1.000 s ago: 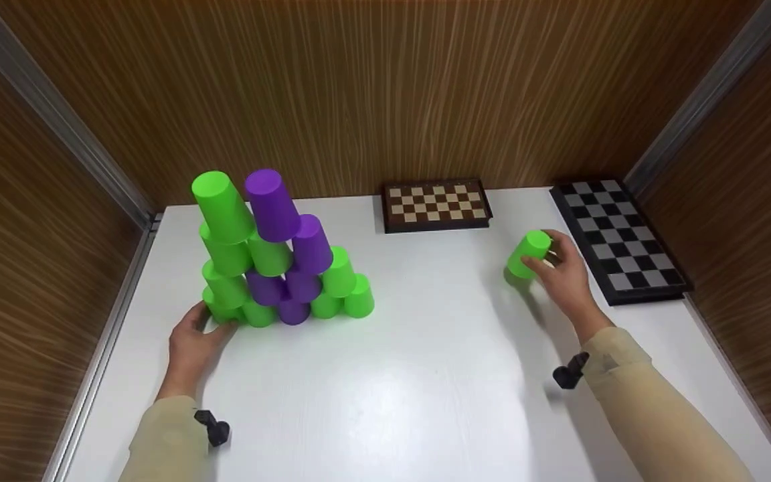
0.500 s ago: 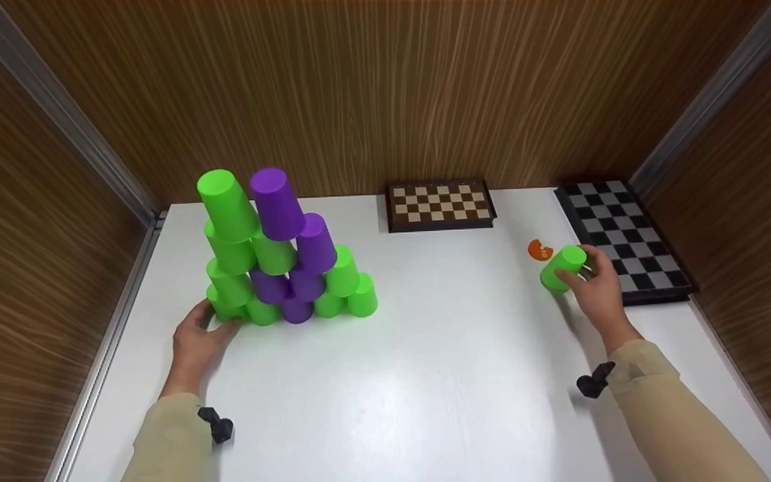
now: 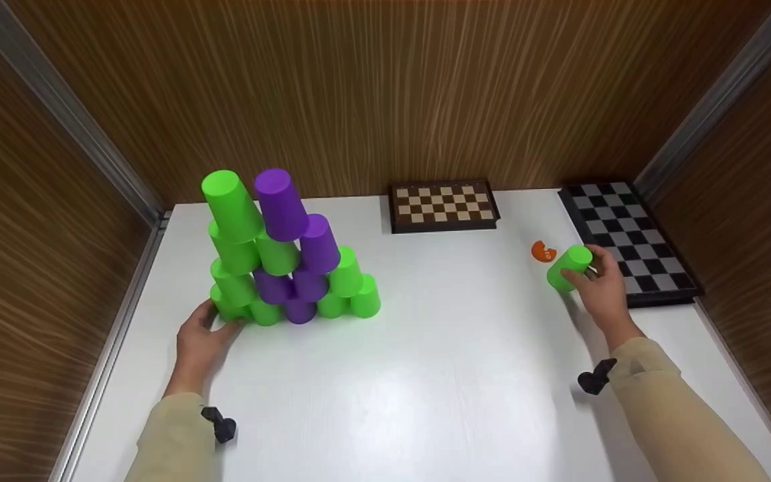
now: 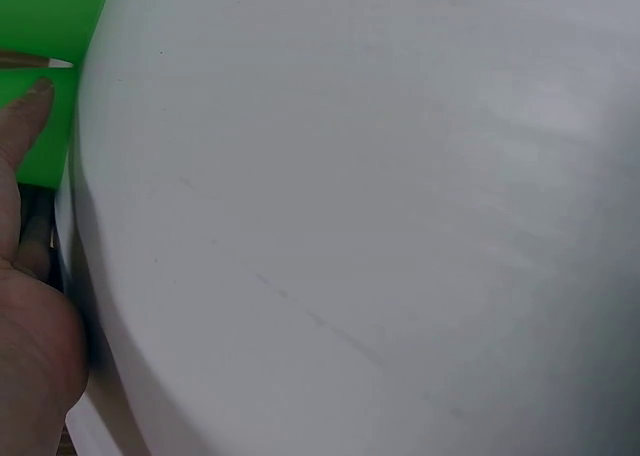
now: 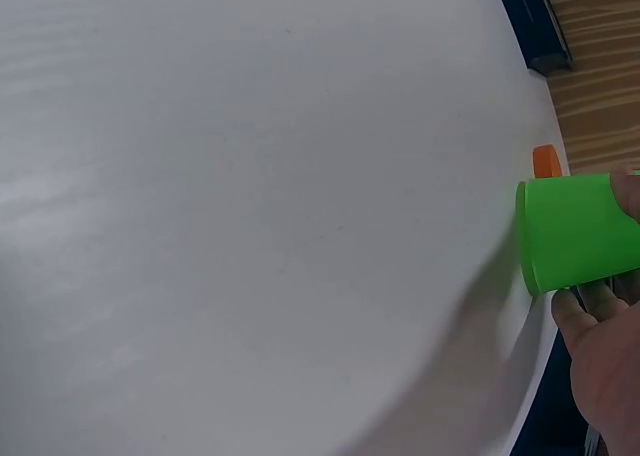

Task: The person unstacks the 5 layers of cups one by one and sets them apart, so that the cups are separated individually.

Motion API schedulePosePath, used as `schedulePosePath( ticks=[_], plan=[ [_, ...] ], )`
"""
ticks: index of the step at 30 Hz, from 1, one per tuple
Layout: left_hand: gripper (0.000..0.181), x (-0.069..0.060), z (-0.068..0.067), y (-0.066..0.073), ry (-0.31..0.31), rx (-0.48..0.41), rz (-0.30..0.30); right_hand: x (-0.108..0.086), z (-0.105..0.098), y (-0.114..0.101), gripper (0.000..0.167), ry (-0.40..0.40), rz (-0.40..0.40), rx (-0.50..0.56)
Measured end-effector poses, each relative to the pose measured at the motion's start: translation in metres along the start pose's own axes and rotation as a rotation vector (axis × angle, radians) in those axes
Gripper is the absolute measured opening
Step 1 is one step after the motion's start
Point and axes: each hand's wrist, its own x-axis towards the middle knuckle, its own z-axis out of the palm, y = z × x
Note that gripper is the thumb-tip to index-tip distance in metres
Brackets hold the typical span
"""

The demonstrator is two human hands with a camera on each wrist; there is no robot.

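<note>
Upside-down green and purple plastic cups form a tiered stack on the left of the table. My left hand (image 3: 201, 341) is at its lower left corner, thumb and fingers around a green base cup (image 3: 225, 308); the left wrist view shows a fingertip against the green wall (image 4: 60, 136). On the right, my right hand (image 3: 603, 284) grips another inverted green cup (image 3: 567, 268) by its side, thumb in front. Just left of that cup lies a small orange notched piece (image 3: 543, 252) with pale marks. In the right wrist view its orange edge (image 5: 546, 161) shows beside the cup.
A brown-and-cream chessboard (image 3: 444, 206) lies at the table's back edge. A black-and-grey chessboard (image 3: 633, 241) is at the right, close beside my right hand. Wood-grain walls (image 3: 385, 94) enclose the white table (image 3: 425, 375). A purple cup (image 3: 282, 204) and a green one top the stack.
My right hand has moved the green cup right and slightly nearer, and the orange piece has come into sight where the cup was. My left hand stays at the stack; the view shifts slightly.
</note>
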Motion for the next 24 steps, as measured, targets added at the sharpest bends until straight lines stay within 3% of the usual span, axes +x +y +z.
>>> schedulePosePath(
  ticks=[14, 24],
  plan=[
    [0.090, 0.001, 0.001, 0.000, -0.012, -0.030, -0.019, -0.002, -0.008, -0.001, 0.078, -0.027, 0.032, -0.016],
    [0.089, 0.000, 0.001, -0.002, -0.008, -0.048, -0.012, 0.001, -0.019, -0.031, 0.080, -0.005, -0.017, -0.109]
  ],
)
